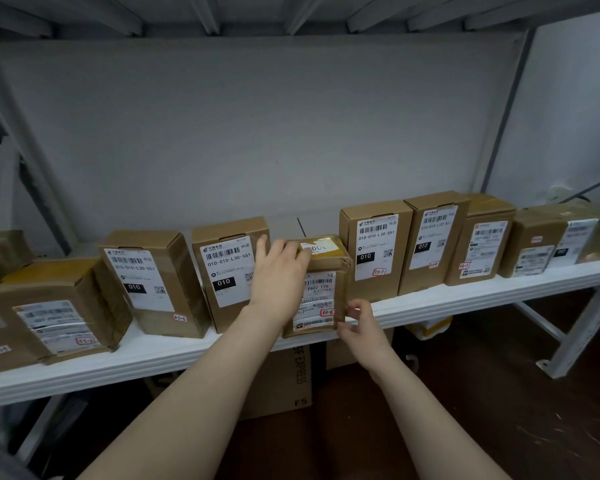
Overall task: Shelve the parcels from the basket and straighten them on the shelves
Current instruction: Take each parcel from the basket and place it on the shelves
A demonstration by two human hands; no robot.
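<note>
Parcel (pixel 321 292), 1 between 2 taller boxes (pixel 227 271) (pixel 374 247), gripped by left hand (pixel 278 275) atop, right hand (pixel 361 327) below.

Setting: parcel storeroom or courier pick-up point. White metal shelf (pixel 430 306) carries a row of brown cardboard parcels (pixel 374 251), each with a barcode shipping label (pixel 227 271) and a red-outlined handwritten slot code (pixel 327 312). A carton (pixel 284 379) printed "SF EXPRESS" stands on the floor beneath.
</note>
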